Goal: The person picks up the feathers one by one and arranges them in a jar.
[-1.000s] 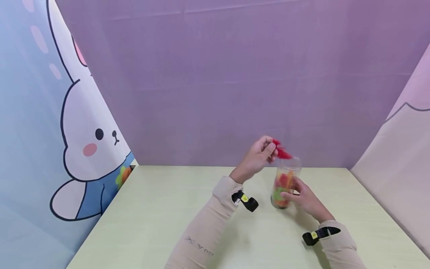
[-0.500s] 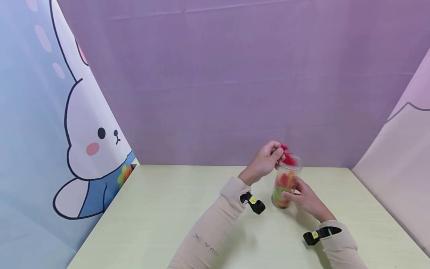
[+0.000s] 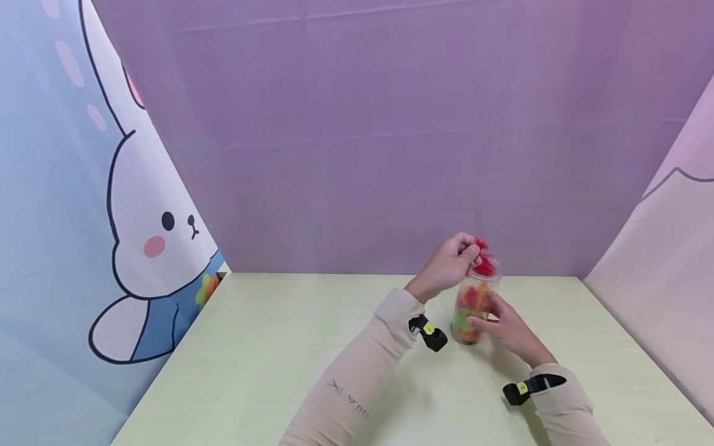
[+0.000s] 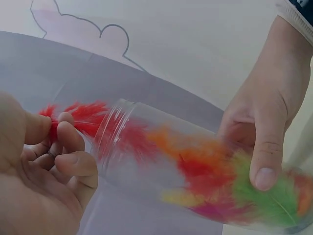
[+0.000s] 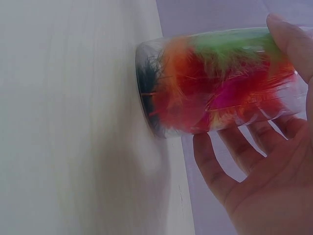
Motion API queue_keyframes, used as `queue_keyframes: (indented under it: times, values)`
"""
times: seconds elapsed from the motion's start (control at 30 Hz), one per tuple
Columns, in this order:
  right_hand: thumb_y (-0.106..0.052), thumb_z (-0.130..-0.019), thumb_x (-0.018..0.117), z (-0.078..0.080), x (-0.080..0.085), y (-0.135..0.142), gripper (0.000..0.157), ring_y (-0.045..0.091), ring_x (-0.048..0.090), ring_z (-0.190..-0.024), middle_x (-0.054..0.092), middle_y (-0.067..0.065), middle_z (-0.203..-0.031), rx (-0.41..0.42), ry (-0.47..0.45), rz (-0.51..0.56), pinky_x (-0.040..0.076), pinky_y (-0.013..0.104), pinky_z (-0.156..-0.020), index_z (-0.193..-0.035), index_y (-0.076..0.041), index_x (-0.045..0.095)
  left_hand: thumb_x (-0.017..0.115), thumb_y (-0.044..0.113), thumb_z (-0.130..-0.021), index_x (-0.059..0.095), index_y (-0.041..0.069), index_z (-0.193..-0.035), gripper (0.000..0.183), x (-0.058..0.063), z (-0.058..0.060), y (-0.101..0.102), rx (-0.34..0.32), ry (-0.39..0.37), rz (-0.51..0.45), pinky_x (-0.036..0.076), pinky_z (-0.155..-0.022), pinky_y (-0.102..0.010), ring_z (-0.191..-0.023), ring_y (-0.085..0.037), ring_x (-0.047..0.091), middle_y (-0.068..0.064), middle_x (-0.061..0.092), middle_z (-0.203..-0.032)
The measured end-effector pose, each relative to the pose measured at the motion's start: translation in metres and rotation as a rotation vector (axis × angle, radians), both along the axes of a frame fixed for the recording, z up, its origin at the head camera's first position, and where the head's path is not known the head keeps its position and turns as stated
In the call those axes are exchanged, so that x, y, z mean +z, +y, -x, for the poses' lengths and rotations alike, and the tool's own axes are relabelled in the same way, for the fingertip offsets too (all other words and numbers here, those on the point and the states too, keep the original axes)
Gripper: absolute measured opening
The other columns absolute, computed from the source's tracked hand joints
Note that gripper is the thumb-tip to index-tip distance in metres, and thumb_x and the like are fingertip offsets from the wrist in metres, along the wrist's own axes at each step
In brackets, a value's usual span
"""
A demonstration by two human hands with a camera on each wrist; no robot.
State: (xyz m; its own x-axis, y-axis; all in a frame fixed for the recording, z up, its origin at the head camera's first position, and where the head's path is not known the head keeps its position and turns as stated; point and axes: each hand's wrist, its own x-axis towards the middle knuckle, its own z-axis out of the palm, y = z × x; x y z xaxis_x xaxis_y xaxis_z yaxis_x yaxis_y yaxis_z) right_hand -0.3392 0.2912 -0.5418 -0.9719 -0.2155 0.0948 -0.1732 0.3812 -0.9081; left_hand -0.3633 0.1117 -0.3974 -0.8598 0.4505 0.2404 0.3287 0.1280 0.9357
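Observation:
A clear jar (image 3: 463, 337) with several coloured feathers (image 5: 225, 78) inside is gripped by my right hand (image 3: 510, 331), thumb on one side and fingers on the other. In the left wrist view green, orange, red, yellow and magenta feathers show through its wall. Just at the jar's mouth, my left hand (image 3: 449, 263) pinches a red feather (image 4: 90, 117) between thumb and index finger. That feather's far end reaches through the rim (image 4: 115, 129) into the jar. In the right wrist view the jar's base looks dark.
The pale yellow-green table (image 3: 268, 359) lies beneath both hands. Behind it stands a purple-grey backdrop (image 3: 362, 155). A blue panel with a rabbit drawing (image 3: 150, 235) rises on the left, a whitish panel (image 3: 675, 272) on the right.
My left hand has moved right with the red feather, whose end has gone from above the rim to inside the jar's mouth. My right hand and the jar stay almost in place.

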Motion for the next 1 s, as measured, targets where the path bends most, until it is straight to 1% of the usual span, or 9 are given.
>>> queue_keyframes:
  times: [0.1, 0.23, 0.33, 0.43, 0.67, 0.7, 0.83, 0.9, 1.0]
  values:
    - [-0.033, -0.097, 0.071, 0.0, 0.0, 0.001, 0.072, 0.036, 0.05, -0.131, 0.055, 0.02, -0.141, 0.004, 0.002, 0.003, 0.043, 0.045, -0.099, -0.153, -0.007, 0.035, 0.048, 0.017, -0.109, 0.058, 0.007, -0.108, 0.014, 0.001, -0.001, 0.003, 0.029, 0.016, 0.056, 0.046, -0.063, -0.017, -0.07, -0.006, 0.054, 0.003, 0.06, -0.084]
    - [-0.034, -0.097, 0.07, 0.0, -0.001, 0.0, 0.068, 0.03, 0.052, -0.127, 0.057, 0.018, -0.139, 0.003, 0.011, -0.009, 0.043, 0.039, -0.098, -0.151, -0.007, 0.038, 0.05, 0.02, -0.108, 0.059, 0.011, -0.105, 0.013, 0.005, -0.003, 0.007, 0.074, 0.048, 0.144, 0.047, -0.064, -0.018, -0.073, -0.005, 0.056, 0.004, 0.063, -0.085]
    - [-0.035, -0.097, 0.071, 0.0, -0.001, 0.0, 0.068, 0.03, 0.052, -0.128, 0.057, 0.017, -0.139, -0.001, 0.001, -0.006, 0.043, 0.042, -0.099, -0.15, -0.008, 0.039, 0.052, 0.022, -0.108, 0.06, 0.013, -0.104, 0.013, 0.007, -0.005, 0.01, 0.119, 0.079, 0.212, 0.047, -0.065, -0.018, -0.076, -0.004, 0.057, 0.004, 0.064, -0.087]
    - [-0.034, -0.096, 0.071, 0.0, 0.0, -0.001, 0.069, 0.034, 0.05, -0.131, 0.055, 0.018, -0.141, 0.004, -0.004, 0.005, 0.042, 0.047, -0.101, -0.15, -0.008, 0.038, 0.053, 0.023, -0.107, 0.06, 0.014, -0.103, 0.012, 0.007, -0.005, 0.011, 0.154, 0.099, 0.255, 0.046, -0.064, -0.018, -0.075, -0.005, 0.055, 0.004, 0.062, -0.086]
    - [-0.032, -0.096, 0.072, 0.0, 0.001, -0.002, 0.069, 0.035, 0.05, -0.131, 0.055, 0.018, -0.141, 0.005, 0.005, 0.006, 0.043, 0.046, -0.1, -0.151, -0.007, 0.038, 0.06, 0.024, -0.104, 0.064, 0.017, -0.098, 0.011, 0.002, 0.001, 0.01, 0.253, 0.192, 0.357, 0.044, -0.064, -0.018, -0.074, -0.005, 0.054, 0.007, 0.061, -0.083]
    - [-0.032, -0.096, 0.071, 0.0, 0.001, -0.003, 0.07, 0.035, 0.05, -0.132, 0.055, 0.018, -0.142, 0.006, 0.002, 0.008, 0.043, 0.047, -0.101, -0.152, -0.007, 0.037, 0.061, 0.024, -0.103, 0.065, 0.017, -0.097, 0.01, 0.001, 0.001, 0.009, 0.263, 0.192, 0.365, 0.045, -0.064, -0.018, -0.073, -0.005, 0.055, 0.007, 0.061, -0.082]
    - [-0.032, -0.097, 0.071, -0.001, 0.001, -0.003, 0.071, 0.037, 0.049, -0.132, 0.054, 0.02, -0.143, 0.009, -0.005, 0.011, 0.043, 0.05, -0.102, -0.153, -0.007, 0.035, 0.065, 0.023, -0.1, 0.068, 0.019, -0.093, 0.008, -0.001, 0.002, 0.008, 0.264, 0.176, 0.39, 0.047, -0.059, -0.019, -0.07, -0.006, 0.057, 0.009, 0.062, -0.08]
    - [-0.032, -0.097, 0.071, -0.001, 0.001, -0.003, 0.071, 0.037, 0.05, -0.131, 0.054, 0.02, -0.143, 0.007, -0.002, 0.007, 0.043, 0.048, -0.101, -0.153, -0.007, 0.035, 0.066, 0.022, -0.098, 0.07, 0.021, -0.091, 0.008, -0.001, 0.001, 0.006, 0.258, 0.187, 0.413, 0.045, -0.056, -0.02, -0.067, -0.007, 0.055, 0.009, 0.062, -0.078]
    - [-0.033, -0.097, 0.071, -0.001, 0.001, -0.002, 0.072, 0.036, 0.05, -0.13, 0.055, 0.019, -0.142, 0.008, 0.003, 0.002, 0.043, 0.047, -0.101, -0.154, -0.008, 0.035, 0.069, 0.023, -0.095, 0.075, 0.023, -0.088, 0.009, 0.001, 0.0, 0.004, 0.255, 0.242, 0.477, 0.041, -0.053, -0.02, -0.063, -0.006, 0.051, 0.011, 0.062, -0.077]
